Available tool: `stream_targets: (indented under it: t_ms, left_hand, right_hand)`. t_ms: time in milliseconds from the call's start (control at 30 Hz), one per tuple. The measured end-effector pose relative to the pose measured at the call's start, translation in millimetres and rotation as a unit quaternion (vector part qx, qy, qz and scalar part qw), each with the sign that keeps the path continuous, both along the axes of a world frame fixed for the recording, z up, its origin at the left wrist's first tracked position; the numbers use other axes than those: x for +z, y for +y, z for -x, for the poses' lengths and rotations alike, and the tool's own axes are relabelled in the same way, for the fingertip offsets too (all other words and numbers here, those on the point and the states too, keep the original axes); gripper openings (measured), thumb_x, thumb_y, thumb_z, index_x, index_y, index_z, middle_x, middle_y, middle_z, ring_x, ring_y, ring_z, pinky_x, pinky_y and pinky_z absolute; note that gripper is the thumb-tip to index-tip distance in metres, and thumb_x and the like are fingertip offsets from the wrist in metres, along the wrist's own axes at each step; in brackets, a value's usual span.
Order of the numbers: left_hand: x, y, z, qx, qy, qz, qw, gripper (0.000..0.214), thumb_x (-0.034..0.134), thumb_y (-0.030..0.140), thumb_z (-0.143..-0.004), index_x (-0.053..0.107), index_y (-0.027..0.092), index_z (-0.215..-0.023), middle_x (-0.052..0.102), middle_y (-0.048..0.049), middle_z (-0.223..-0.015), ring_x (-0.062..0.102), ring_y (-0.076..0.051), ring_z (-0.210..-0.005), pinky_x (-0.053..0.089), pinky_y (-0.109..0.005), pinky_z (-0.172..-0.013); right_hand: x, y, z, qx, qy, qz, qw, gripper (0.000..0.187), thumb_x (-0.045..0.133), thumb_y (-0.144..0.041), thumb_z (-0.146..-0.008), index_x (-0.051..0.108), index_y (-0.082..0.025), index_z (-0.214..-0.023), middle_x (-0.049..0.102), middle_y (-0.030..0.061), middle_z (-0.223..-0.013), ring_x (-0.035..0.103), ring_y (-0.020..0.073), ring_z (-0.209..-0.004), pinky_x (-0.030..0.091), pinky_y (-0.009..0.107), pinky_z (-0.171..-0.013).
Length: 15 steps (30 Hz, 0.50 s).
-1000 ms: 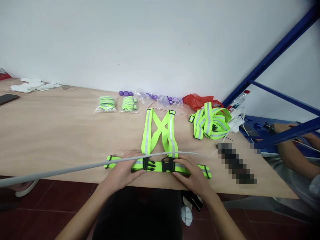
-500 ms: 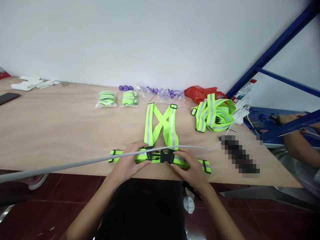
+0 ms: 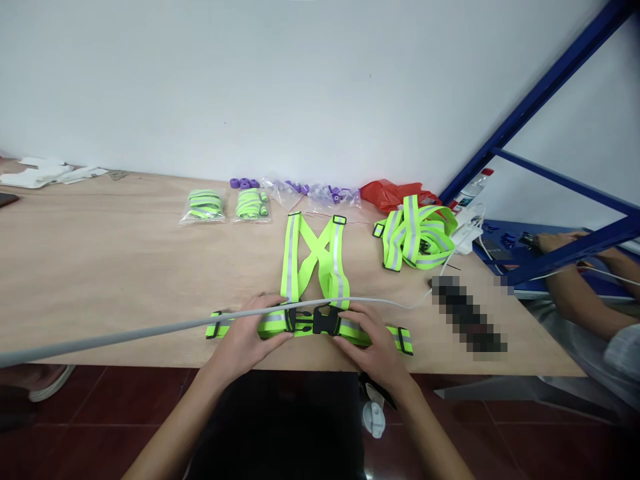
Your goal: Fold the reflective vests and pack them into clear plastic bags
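Note:
A fluorescent yellow-green reflective vest (image 3: 339, 260) of straps lies on the table, its shoulder straps crossing in an X. Across its front runs the waist strap, with a black side-release buckle at the middle. My left hand (image 3: 245, 337) grips the strap beside the pronged buckle half (image 3: 291, 320), thumb below and fingers above. On the other side my right hand (image 3: 373, 340) holds the strap against the socket half (image 3: 327, 320). The prongs show between the two halves, outside the socket. A grey cable (image 3: 185, 327) hangs in front of the view, partly covering my left hand.
Two bagged vests (image 3: 205, 205) lie at the back, near purple rolls (image 3: 244, 183) and clear plastic bags (image 3: 320, 193). A pile of reflective straps (image 3: 420, 233) sits right, by a red bag (image 3: 395, 193) and power strip (image 3: 467, 233). Another person's arm (image 3: 575, 287) is beyond the blue frame (image 3: 545, 93).
The view has shifted, so the table and its things sit a little further left and lower. Both hands keep their hold on the strap, and the buckle halves look nearly unchanged.

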<state>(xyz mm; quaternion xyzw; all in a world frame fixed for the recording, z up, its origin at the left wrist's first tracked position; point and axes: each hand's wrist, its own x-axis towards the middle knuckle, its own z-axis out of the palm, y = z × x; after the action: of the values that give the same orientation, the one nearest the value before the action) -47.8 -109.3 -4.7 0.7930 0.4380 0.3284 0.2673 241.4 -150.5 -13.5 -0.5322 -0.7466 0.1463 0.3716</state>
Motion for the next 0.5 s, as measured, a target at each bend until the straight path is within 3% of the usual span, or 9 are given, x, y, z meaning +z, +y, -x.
stream_targets:
  t_ms: [500]
  left_hand:
    - [-5.9,-2.3,0.3,-0.029,0.041,-0.001,0.999,0.052,0.073,0.036,-0.091,0.054,0.030,-0.139,0.064,-0.0093,-0.137,0.059,-0.033,-0.130,0.051,-0.051,-0.106]
  right_hand:
    - [-3.6,-2.4,-0.7,0.012,-0.009,0.017,1.000,0.026,0.072,-0.034,-0.090,0.070,-0.027,-0.115,0.068,0.0103,-0.125,0.067,0.0284,-0.118,0.058,0.044,-0.100]
